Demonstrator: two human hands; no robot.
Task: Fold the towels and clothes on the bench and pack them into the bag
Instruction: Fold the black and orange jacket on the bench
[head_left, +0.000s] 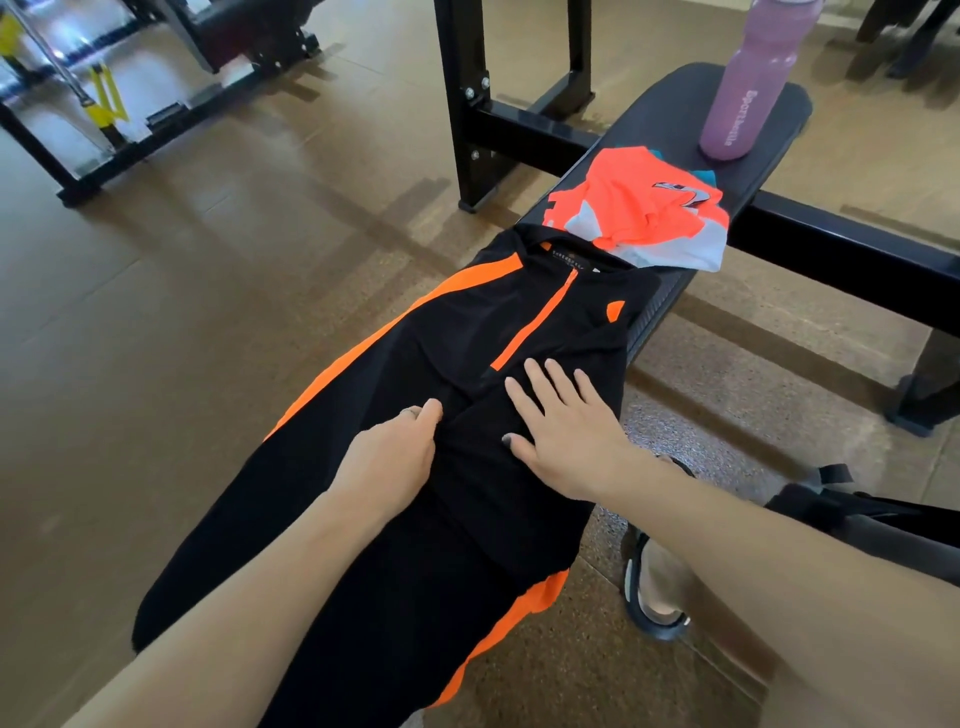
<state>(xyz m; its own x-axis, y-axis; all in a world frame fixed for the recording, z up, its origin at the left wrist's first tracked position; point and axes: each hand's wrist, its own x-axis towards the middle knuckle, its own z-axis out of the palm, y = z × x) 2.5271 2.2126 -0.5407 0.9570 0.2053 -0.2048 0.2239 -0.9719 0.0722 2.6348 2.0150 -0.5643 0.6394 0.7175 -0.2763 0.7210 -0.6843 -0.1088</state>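
black-orange jacket (467, 338) spread on bench (670, 109), coral shirt (639, 213) crumpled

1 view only, head-worn, wide-angle with bent edges. Looks forward and steeply down along the bench (670, 317) from its near end; far end sits upper right. Close in: both forearms enter from the bottom edge. Floor (208, 322) fills the left side, rack frame (467, 104) at top.

A gym room with a brown speckled rubber floor (218, 291) showing soft glare. A black steel rack frame (467, 104) stands on it; further black metal equipment (156, 119) sits far left.
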